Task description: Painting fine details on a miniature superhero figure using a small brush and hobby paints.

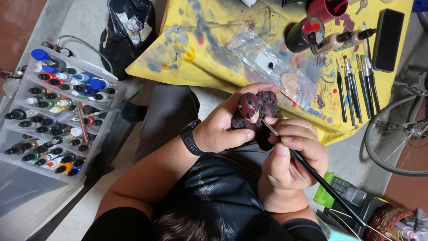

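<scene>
I saw little open room: the hands worked over the lap, just below the near edge of the yellow cloth (214, 49), with the paint rack (58, 111) close on the left and a bicycle wheel (397, 134) close on the right. The left hand (223, 127) was wrapped around the figurine (255, 112), thumb over its top, holding it between cloth edge and chest. The right hand (290, 156) was closed on a thin black brush (312, 172), its tip touching the figurine's lower side. The figurine looked dark red, with a rounded glossy head and a ridged, plaid-like body, and a pale patch near the brush tip. Spare brushes (356, 85) lay on the cloth, well apart.
</scene>
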